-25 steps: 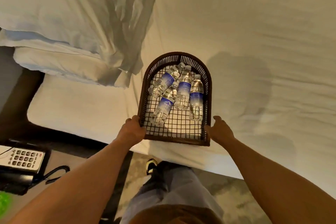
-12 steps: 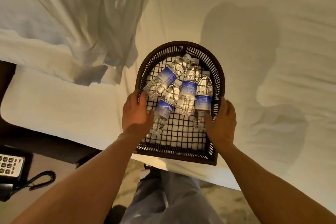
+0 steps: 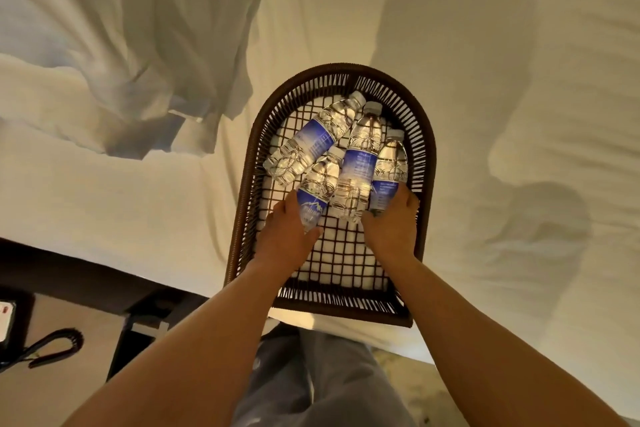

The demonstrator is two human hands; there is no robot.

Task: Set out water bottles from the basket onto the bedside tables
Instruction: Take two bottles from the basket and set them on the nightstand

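A dark woven basket (image 3: 427, 135) with an arched far end lies on the white bed near its edge. Several clear water bottles with blue labels lie inside it. My left hand (image 3: 285, 239) is inside the basket, fingers wrapped around the base of the left-front bottle (image 3: 317, 189). My right hand (image 3: 393, 229) grips the base of the rightmost bottle (image 3: 389, 170). Two more bottles lie between and behind: a middle bottle (image 3: 360, 159) and a slanted one (image 3: 308, 142) at the far left.
White pillows (image 3: 114, 45) lie on the bed (image 3: 519, 97) at upper left. The bedside table (image 3: 59, 374) sits at lower left with a black phone cord (image 3: 52, 347). My legs stand against the bed's edge below the basket.
Both hands left the basket's rim and went inside it, closing on one bottle each. The view shifted closer over the basket.
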